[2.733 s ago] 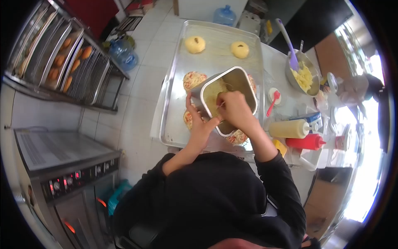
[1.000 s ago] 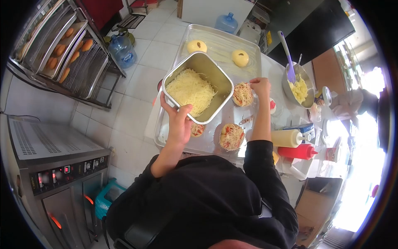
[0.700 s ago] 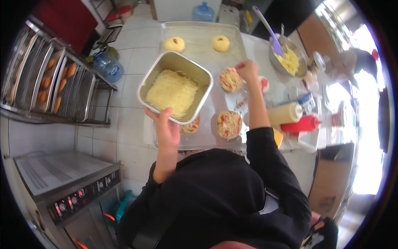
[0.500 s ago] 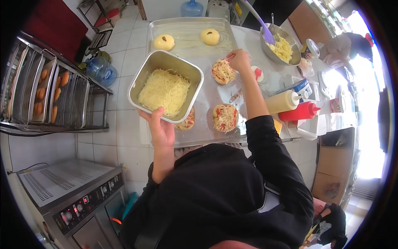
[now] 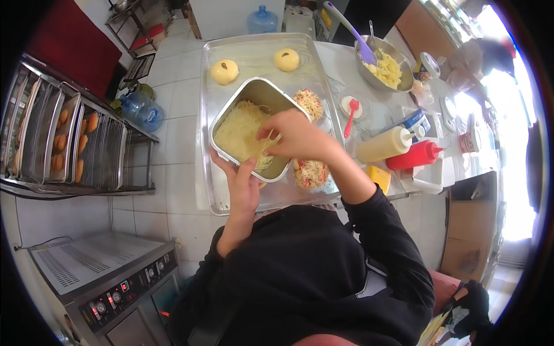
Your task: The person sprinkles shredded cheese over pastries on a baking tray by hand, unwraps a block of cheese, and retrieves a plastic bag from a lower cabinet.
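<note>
My left hand (image 5: 241,183) grips the lower edge of a square metal container (image 5: 261,86), which is tilted above the large tray (image 5: 209,193). Shredded cheese (image 5: 239,128) lies inside it. Over the container's opening, my right hand (image 5: 288,135) has its fingers curled at the cheese, with a few shreds between them. Right of the container sit a topped bun (image 5: 309,104) and another topped bun (image 5: 311,174) nearer my body; others are hidden under the container. Two plain round buns, one at the left (image 5: 224,71) and one at the right (image 5: 286,59), rest at the tray's far end.
Right of the tray are a bowl (image 5: 407,78) with a purple spatula (image 5: 367,55), a red brush (image 5: 351,118), a cream bottle (image 5: 384,144) and a red bottle (image 5: 414,155). A rack (image 5: 109,151) and an oven (image 5: 104,259) stand at left. Another person (image 5: 470,311) is at lower right.
My right hand has moved from the upper topped bun back left into the container and now is at the cheese. The container has shifted slightly right in my left hand. The view has shifted a little.
</note>
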A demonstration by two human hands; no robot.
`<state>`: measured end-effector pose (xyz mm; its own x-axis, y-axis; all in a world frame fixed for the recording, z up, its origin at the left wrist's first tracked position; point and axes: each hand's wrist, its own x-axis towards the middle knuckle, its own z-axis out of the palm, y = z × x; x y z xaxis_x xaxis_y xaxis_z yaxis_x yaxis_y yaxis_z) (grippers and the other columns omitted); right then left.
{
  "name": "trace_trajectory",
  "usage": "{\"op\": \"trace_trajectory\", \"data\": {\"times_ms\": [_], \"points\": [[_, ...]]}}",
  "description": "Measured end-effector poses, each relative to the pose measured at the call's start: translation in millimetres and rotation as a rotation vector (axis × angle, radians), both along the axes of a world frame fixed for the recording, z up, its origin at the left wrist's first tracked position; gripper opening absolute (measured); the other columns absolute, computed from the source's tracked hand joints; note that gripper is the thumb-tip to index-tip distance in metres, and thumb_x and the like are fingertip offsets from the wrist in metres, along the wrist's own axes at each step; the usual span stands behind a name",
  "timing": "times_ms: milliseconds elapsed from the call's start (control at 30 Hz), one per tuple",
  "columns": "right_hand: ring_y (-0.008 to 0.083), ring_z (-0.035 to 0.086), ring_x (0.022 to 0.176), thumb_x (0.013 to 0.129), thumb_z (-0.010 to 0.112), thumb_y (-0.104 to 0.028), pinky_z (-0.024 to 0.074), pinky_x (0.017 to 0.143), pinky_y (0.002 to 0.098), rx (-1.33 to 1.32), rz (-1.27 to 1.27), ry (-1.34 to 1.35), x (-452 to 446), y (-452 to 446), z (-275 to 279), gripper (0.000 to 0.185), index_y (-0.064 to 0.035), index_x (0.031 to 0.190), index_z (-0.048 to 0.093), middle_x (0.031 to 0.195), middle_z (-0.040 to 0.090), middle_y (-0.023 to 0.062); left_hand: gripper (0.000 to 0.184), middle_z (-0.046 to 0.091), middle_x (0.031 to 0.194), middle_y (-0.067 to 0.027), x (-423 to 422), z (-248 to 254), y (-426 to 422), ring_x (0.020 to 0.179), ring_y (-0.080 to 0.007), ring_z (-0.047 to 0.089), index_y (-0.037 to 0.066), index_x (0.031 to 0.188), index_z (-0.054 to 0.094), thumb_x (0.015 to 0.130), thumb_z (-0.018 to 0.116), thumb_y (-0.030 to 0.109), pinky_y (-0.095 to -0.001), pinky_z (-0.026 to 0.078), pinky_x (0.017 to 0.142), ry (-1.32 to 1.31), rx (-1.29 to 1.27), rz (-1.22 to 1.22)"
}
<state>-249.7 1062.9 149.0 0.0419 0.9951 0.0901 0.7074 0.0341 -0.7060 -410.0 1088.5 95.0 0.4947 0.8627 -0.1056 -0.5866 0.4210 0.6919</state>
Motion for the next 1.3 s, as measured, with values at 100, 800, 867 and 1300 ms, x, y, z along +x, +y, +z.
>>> {"op": "trace_trajectory", "data": {"times_ms": [100, 800, 867, 1300], "points": [[0.0296, 0.062, 0.075, 0.063, 0.063, -0.004, 0.0495, 0.065, 0.0355, -0.09, -0.098, -0.304, -17.5, 0.5, -31.9, 0.016, -0.0006, 0.079, 0.064, 0.079, 0.064, 0.0162, 0.089, 0.027, 0.133, -0.0137, 2.5, 1.3, -8.5, 0.12, -0.0235, 0.036, 0.024, 0.14, -0.006, 0.077, 0.051, -0.002, -0.037, 0.036, 0.097, 0.112, 0.022, -0.047], [0.0066, 0.057, 0.065, 0.073, 0.061, 0.0, 0.0464, 0.062, 0.0193, -0.178, -0.53, 0.604, 34.6, -127.5, -69.0, 0.017, 0.0042, 0.089, 0.066, 0.071, 0.062, 0.0034, 0.07, 0.035, 0.13, -0.0108, -15.0, -0.9, 19.9, 0.119, -0.0276, 0.039, 0.016, 0.135, 0.019, 0.076, 0.056, 0.01, -0.047, 0.042, 0.093, 0.036, 0.016, 0.11], [0.0061, 0.056, 0.063, 0.072, 0.062, -0.002, 0.0458, 0.059, 0.0201, -0.267, -0.58, 0.522, 25.7, -131.2, -90.2, 0.017, 0.004, 0.087, 0.067, 0.068, 0.062, 0.0035, 0.061, 0.041, 0.128, -0.0124, -22.0, -7.3, 31.8, 0.116, -0.0302, 0.043, 0.012, 0.132, 0.03, 0.077, 0.057, 0.017, -0.0522, 0.045, 0.088, 0.041, 0.058, 0.145], [0.0119, 0.06, 0.063, 0.065, 0.067, 0.0, 0.049, 0.06, 0.0249, -0.107, -0.731, 0.28, -9.8, -123.4, -121.9, 0.013, 0.0014, 0.078, 0.064, 0.068, 0.064, 0.0076, 0.061, 0.041, 0.129, -0.0131, -42.7, 3.8, 39.4, 0.114, -0.0339, 0.045, 0.009, 0.13, 0.033, 0.077, 0.057, 0.026, -0.0579, 0.039, 0.087, 0.129, 0.02, 0.246]]}}
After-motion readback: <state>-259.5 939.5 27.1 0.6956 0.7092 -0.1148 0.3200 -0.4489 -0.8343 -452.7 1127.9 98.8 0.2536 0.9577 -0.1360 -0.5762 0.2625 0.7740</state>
